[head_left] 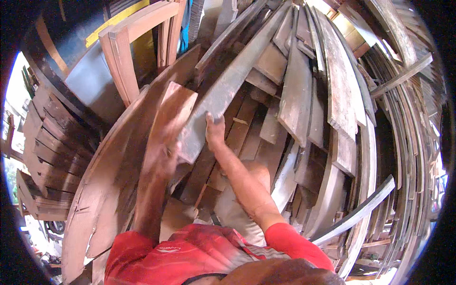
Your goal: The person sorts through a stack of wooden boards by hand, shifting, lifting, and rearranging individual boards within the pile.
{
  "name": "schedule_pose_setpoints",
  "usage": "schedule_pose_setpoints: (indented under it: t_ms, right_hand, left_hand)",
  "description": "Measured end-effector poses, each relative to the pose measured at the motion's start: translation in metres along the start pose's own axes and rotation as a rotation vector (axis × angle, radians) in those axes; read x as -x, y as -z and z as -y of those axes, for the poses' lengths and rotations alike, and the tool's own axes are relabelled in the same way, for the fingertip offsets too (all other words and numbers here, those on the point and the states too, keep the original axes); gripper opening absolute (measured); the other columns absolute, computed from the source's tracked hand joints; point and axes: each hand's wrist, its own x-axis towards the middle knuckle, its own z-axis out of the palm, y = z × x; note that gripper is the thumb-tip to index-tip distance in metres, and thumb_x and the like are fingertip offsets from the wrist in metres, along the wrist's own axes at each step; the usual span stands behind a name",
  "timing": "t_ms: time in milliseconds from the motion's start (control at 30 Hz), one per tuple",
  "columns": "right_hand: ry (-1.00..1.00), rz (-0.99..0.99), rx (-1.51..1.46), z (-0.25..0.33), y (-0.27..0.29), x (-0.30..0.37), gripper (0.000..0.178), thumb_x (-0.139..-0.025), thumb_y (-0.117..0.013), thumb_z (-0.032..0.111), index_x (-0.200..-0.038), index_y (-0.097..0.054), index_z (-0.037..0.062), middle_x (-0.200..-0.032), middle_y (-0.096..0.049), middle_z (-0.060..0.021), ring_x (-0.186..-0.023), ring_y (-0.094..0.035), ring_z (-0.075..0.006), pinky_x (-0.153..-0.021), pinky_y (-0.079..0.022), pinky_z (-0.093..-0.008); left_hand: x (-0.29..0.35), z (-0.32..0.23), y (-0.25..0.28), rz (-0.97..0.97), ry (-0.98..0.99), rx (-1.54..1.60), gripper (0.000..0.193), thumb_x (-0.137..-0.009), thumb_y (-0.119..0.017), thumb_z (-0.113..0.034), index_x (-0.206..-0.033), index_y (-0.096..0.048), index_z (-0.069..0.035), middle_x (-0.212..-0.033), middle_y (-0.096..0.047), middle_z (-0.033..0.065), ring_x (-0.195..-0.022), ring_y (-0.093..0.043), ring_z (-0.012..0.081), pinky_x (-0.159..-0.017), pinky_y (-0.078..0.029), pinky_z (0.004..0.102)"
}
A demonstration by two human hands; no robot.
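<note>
A long grey wooden plank [213, 97] slants from the far stack down toward me, its near end between my two hands. My right hand [215, 130] grips the plank's right edge, thumb on the upper face. At its left edge, close to the near end, is my left hand [169, 154]; motion blur smears its fingers, so their grip cannot be made out. Beside my left forearm stands a reddish-brown timber piece [175, 107] with a pale cut end, partly covered by that arm.
Several weathered boards [297, 102] lie stacked ahead and to the right. A curved wide plank [102, 190] runs along my left. A wooden frame [118, 61] stands at the far left. One loose grey board [358, 209] juts out at the near right.
</note>
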Motion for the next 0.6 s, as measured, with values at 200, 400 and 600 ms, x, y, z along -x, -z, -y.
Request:
schedule_pose_setpoints:
  t_ms: [200, 400, 600]
  right_hand:
    - [-0.107, -0.080, 0.175, 0.017, 0.053, 0.018, 0.056, -0.099, -0.065, 0.038, -0.133, -0.055, -0.0053, -0.119, -0.068, -0.0202, -0.109, -0.064, -0.0316, -0.097, -0.049, -0.0423]
    - [-0.008, -0.065, 0.209, 0.017, 0.085, 0.021, 0.060, -0.099, -0.064, 0.046, -0.133, -0.057, -0.0037, -0.119, -0.069, -0.0198, -0.107, -0.064, -0.0284, -0.096, -0.049, -0.0426]
    - [0.018, 0.000, 0.242, 0.009, 0.099, 0.009, 0.060, -0.098, -0.066, 0.041, -0.137, -0.053, -0.0026, -0.126, -0.065, -0.0186, -0.114, -0.061, -0.0282, -0.098, -0.048, -0.0410]
  left_hand:
    - [0.059, -0.011, -0.052, 0.020, -0.287, -0.108, 0.034, -0.103, -0.059, -0.034, -0.108, -0.060, 0.000, -0.088, -0.062, 0.0117, -0.083, -0.060, 0.0215, -0.076, -0.050, 0.0379]
    - [0.072, -0.001, -0.087, -0.006, -0.158, 0.020, 0.030, -0.102, -0.058, -0.027, -0.110, -0.059, 0.002, -0.091, -0.063, 0.0113, -0.084, -0.056, 0.0190, -0.078, -0.049, 0.0363]
    - [0.070, -0.006, -0.088, 0.050, -0.175, 0.086, 0.030, -0.102, -0.060, -0.026, -0.114, -0.059, 0.002, -0.097, -0.064, 0.0091, -0.090, -0.057, 0.0165, -0.082, -0.048, 0.0337]
